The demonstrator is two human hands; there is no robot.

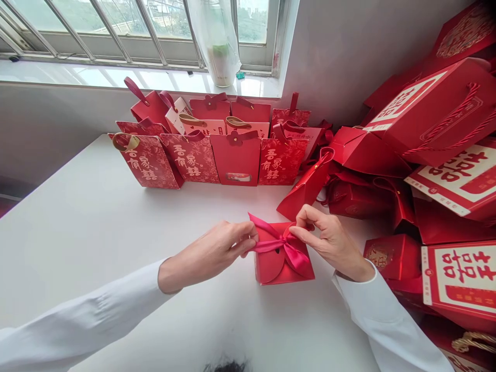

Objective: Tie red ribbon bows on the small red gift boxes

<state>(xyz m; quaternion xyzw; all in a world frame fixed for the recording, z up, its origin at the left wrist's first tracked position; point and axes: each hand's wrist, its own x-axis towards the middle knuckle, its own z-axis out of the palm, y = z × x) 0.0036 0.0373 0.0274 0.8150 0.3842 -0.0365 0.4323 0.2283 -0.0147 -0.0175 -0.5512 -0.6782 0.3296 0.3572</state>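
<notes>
A small red gift box [267, 268] with a rounded flap lies on the white table [147, 232] in front of me. Across its top runs a pink ribbon [296, 256], knotted near the middle. My left hand [228, 240] pinches the ribbon at the box's left edge, and a pointed ribbon end sticks up above its fingers. At the upper right corner of the box, the thumb and index finger of my right hand [323, 235] are pinched together on the ribbon by the knot.
Behind the box stand rows of red gift boxes [236, 160] with looped handles. On the right, larger red gift bags [434, 129] and boxes are piled up to the wall. A cup in a clear plastic bag [220, 62] stands on the windowsill [116, 77].
</notes>
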